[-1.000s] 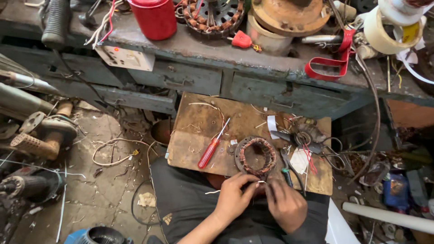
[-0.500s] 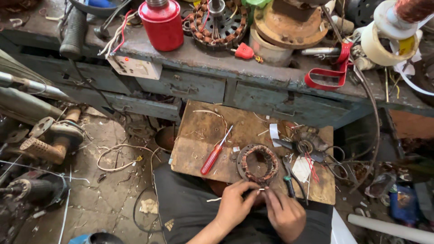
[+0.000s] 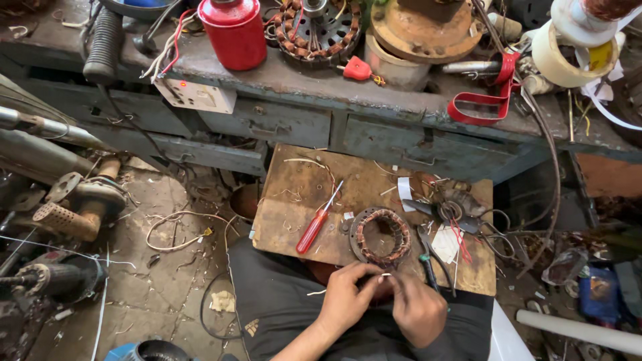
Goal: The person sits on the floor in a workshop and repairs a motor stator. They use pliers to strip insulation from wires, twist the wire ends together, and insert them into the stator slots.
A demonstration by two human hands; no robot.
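Since earlier frame: both hands drawn nearer to board's near edge; ring unmoved.

Stator ring [image 3: 382, 236], copper-wound, lies flat by near edge of wooden board [image 3: 294, 200], right of centre. Judged heavy, rigid; windings delicate, so best gripped by outer iron rim.

Left hand [image 3: 346, 294] and right hand [image 3: 418, 309] meet just below ring, fingers pinched on thin pale wire [image 3: 318, 292]; wire judged light, springy.

Red-handled screwdriver [image 3: 317, 224] left of ring, pliers [image 3: 426, 257] right.
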